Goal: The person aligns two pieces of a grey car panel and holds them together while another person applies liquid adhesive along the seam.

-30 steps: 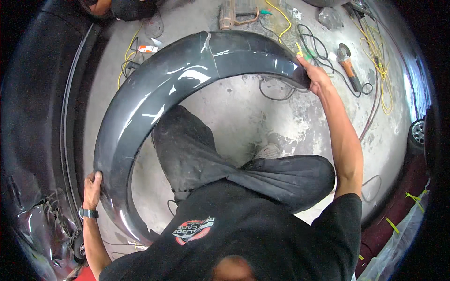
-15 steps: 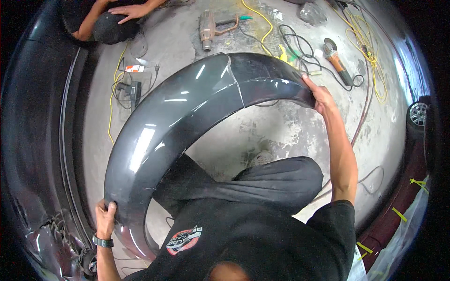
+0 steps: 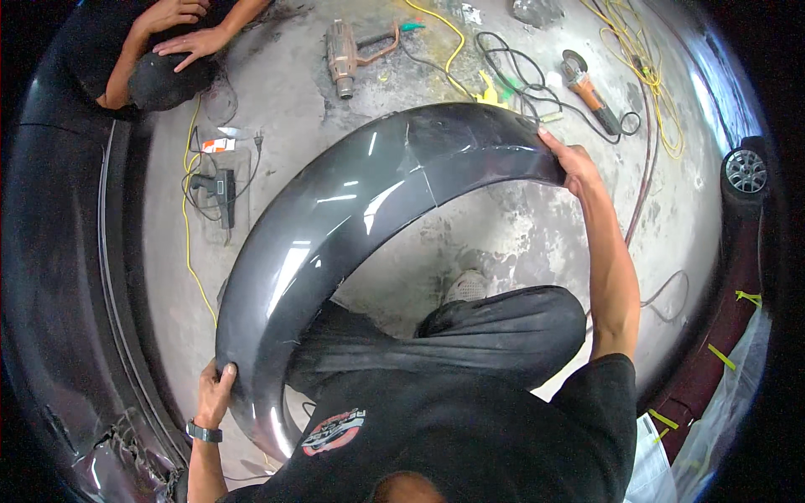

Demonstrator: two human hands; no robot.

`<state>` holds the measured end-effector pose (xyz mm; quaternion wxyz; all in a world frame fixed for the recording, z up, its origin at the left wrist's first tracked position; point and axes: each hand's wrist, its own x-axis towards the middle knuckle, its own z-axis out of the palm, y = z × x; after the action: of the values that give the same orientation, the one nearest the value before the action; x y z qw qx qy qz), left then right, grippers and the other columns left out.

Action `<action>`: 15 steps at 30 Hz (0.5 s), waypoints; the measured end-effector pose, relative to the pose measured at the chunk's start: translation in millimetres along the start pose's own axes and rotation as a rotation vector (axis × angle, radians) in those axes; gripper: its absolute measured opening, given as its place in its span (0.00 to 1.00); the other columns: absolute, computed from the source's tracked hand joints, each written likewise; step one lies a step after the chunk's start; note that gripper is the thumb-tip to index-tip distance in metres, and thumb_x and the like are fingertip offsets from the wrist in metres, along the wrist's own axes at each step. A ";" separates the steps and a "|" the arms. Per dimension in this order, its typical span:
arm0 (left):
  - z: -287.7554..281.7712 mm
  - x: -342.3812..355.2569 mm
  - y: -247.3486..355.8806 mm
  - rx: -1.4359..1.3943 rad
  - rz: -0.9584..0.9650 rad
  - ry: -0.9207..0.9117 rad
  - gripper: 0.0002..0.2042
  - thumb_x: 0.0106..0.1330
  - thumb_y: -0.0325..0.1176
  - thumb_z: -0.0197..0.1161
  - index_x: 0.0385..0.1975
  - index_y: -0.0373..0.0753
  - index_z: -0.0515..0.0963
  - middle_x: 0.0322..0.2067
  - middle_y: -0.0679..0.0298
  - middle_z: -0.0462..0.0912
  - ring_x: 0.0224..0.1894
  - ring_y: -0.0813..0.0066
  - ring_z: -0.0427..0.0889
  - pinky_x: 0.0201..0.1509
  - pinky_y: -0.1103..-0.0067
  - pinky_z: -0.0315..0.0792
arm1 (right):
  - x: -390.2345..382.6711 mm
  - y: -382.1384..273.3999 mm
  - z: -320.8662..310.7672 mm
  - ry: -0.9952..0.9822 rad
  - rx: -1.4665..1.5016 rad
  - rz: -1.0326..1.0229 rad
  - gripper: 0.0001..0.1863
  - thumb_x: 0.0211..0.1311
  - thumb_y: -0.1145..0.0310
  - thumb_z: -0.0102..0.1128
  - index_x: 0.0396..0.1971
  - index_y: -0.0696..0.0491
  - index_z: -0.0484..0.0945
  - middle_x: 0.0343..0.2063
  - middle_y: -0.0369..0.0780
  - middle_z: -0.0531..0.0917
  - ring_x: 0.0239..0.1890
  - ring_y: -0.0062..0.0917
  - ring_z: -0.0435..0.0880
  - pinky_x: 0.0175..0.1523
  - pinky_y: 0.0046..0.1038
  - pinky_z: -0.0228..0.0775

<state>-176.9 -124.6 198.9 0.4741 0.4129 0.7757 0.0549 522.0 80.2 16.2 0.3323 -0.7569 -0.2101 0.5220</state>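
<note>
A glossy black curved fender arches over my crossed legs. Across its upper part runs a crack with a pale, rough line. My left hand grips the fender's lower left end, thumb on top and the other fingers hidden underneath; a watch is on that wrist. At the opposite end my right hand clasps the tip, its thumb lying along the outer edge. Beyond the crack, on the floor, lies a heat gun.
An orange angle grinder and coiled cords lie beyond my right hand. At left are a black pistol-shaped tool and a yellow cord. Another person's hand rests on a dark cap at upper left. Dark car bodywork borders the left.
The fender's left end has shifted right and slightly down with my left hand, narrowing the arch. My right hand keeps its hold. The other person's second hand has come into view.
</note>
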 end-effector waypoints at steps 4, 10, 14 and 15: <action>4.3 25.9 22.0 0.063 0.164 -0.035 0.34 0.68 0.47 0.62 0.66 0.27 0.63 0.60 0.48 0.72 0.62 0.62 0.71 0.68 0.68 0.63 | -3.4 2.4 -5.7 0.087 -0.016 -0.001 0.45 0.51 0.44 0.77 0.41 0.79 0.76 0.38 0.53 0.84 0.37 0.33 0.85 0.42 0.32 0.77; 48.6 92.9 165.2 0.367 0.613 0.205 0.35 0.63 0.45 0.69 0.65 0.31 0.67 0.62 0.46 0.74 0.64 0.53 0.74 0.65 0.63 0.69 | -26.4 -14.8 3.8 0.026 -0.032 0.014 0.43 0.53 0.45 0.76 0.43 0.78 0.76 0.41 0.53 0.84 0.38 0.33 0.86 0.44 0.31 0.79; 86.4 143.0 266.8 0.300 0.593 -0.148 0.33 0.71 0.60 0.55 0.52 0.29 0.79 0.43 0.51 0.85 0.46 0.65 0.82 0.55 0.72 0.73 | -36.1 -17.2 7.3 0.022 0.071 0.007 0.42 0.53 0.47 0.77 0.45 0.77 0.76 0.41 0.52 0.85 0.39 0.32 0.86 0.44 0.31 0.79; 92.2 156.5 279.1 0.260 0.427 -0.220 0.31 0.72 0.58 0.56 0.49 0.28 0.81 0.38 0.56 0.85 0.41 0.74 0.80 0.50 0.75 0.74 | -34.1 -15.9 7.5 0.037 0.088 0.015 0.42 0.52 0.47 0.77 0.45 0.77 0.76 0.42 0.52 0.85 0.39 0.32 0.86 0.44 0.31 0.79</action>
<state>26.5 137.8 173.8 0.4762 0.6280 0.6155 0.0083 503.0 70.6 48.1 0.3651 -0.7526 -0.1749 0.5193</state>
